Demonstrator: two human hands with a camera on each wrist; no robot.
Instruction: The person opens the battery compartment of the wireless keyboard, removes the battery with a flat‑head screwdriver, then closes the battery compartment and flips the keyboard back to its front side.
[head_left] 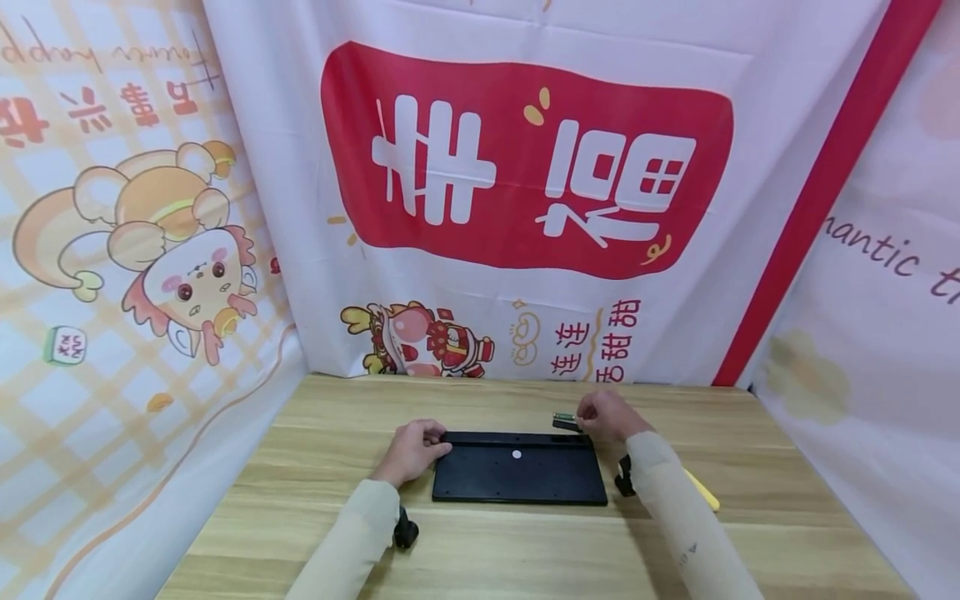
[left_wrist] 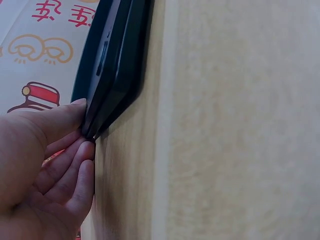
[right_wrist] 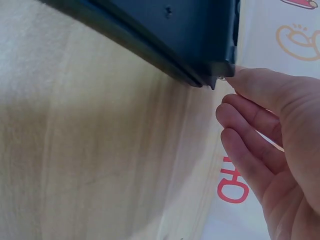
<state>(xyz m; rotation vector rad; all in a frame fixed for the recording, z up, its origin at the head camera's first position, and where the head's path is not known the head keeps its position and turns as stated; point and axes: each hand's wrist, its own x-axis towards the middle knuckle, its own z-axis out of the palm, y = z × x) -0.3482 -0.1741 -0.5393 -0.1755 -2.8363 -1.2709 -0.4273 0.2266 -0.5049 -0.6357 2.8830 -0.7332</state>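
A black keyboard lies underside up on the table, with a round white sticker and a narrow slot in its ridge at the far right. My left hand grips its far left corner, thumb on one face and fingertips at the edge in the left wrist view. Just past the far right corner, my right hand pinches at a small battery; a bit of silvery metal shows at the thumb tip. Beside those fingers lie a green battery and a small black strip, perhaps a cover.
A yellow object lies to the right, partly hidden under the right sleeve. Printed cloth hangs behind the far edge of the wooden table and along both sides. A black wrist camera sits at the left cuff.
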